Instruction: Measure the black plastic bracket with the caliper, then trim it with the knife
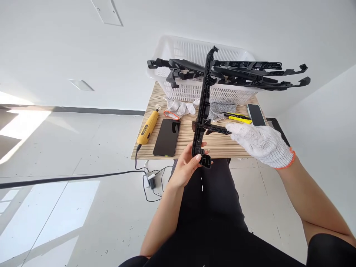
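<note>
My bare left hand (186, 165) grips the near end of a long black plastic part (204, 100) and holds it upright over the small wooden table (183, 142). My right hand (258, 142) wears a white knit glove with an orange cuff. It holds a thin dark tool (215, 128) whose tip rests against the part's lower section. The part's far end reaches up in front of the white basket (191, 91).
The white basket at the table's back carries several long black parts (250, 74) across its rim. On the table lie a yellow rotary tool (148, 128), a black phone (167, 137), a second phone (256, 114), yellow utility knives (239, 118), gloves (180, 107) and a grey cloth (222, 105). A cable (69, 178) crosses the floor.
</note>
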The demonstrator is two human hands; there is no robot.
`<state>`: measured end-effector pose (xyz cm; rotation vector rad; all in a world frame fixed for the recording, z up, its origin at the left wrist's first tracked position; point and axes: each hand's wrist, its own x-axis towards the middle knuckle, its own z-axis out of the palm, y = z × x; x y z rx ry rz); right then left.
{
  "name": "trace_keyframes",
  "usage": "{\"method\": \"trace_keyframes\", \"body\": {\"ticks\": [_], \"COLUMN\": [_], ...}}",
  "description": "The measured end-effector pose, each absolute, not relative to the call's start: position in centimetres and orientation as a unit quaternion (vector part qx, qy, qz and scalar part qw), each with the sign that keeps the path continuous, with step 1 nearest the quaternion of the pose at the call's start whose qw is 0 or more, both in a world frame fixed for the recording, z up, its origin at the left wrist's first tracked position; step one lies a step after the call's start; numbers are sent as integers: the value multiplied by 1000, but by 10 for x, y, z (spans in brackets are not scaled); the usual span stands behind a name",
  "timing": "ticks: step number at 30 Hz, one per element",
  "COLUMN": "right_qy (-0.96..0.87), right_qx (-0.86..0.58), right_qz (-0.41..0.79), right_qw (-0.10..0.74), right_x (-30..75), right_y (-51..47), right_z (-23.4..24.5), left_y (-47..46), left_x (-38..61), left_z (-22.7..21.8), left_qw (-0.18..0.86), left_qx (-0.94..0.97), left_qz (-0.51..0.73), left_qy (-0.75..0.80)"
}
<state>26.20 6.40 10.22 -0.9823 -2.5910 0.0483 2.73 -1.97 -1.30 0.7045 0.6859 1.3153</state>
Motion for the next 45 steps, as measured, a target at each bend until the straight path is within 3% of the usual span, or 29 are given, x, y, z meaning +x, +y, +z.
{"method": "trace_keyframes", "body": {"ticks": [13,18,25,30,38,45], "right_qy": [-893,-917,-902,-901,-912,-937], "right_qx": [-425,-382,-397,-405,-342,-288], "right_qz": [-7,8,32,6,-134,-78], "right_qw": [150,110,165,155,179,184], "right_x": [251,259,264,269,272,275], "right_y": [69,74,76,75,72,75], "right_z": [84,79,73,68,64,56], "left_y": [-24,-22,-20,-18,-16,-16], "left_x": [30,33,35,37,36,35], "left_z": [-9,-10,-12,-12,-13,-15], "left_qw": [716,721,725,729,737,746], "left_qx": [261,255,247,242,247,233], "left_qz": [587,579,579,580,574,572], "left_qy": [275,281,280,271,260,251]}}
